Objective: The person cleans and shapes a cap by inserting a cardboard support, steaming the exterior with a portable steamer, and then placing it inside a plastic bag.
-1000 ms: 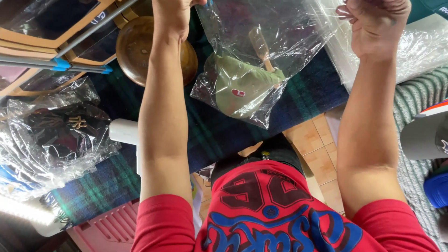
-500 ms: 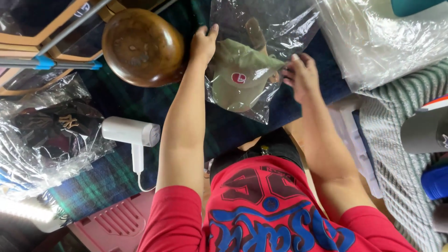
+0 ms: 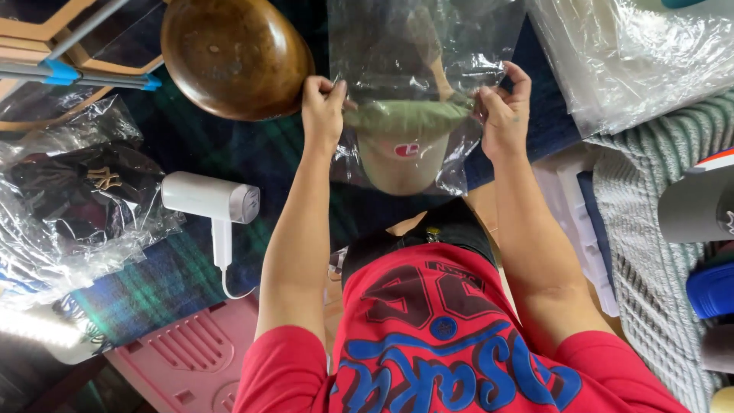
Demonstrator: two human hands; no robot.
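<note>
A clear plastic bag (image 3: 428,46) with an olive-green cap (image 3: 404,138) inside lies on the dark plaid cloth (image 3: 229,160) in front of me. My left hand (image 3: 323,107) pinches the bag's left side, level with the cap. On the opposite side, my right hand (image 3: 505,107) grips the plastic in the same way. The cap sits between both hands, its small red and white patch facing up. My red shirt with blue lettering (image 3: 436,336) fills the bottom of the view.
A brown wooden bowl (image 3: 233,53) sits just left of my left hand. A white handheld dryer (image 3: 210,200) and a bagged black cap (image 3: 76,191) lie further left, a pink mat (image 3: 183,367) below them. Clear bags (image 3: 634,53) and a grey knitted cloth (image 3: 650,222) are to the right.
Both hands came down from holding the bag up high. They now grip the bag's sides beside the cap, spread wider apart than half a second ago.
</note>
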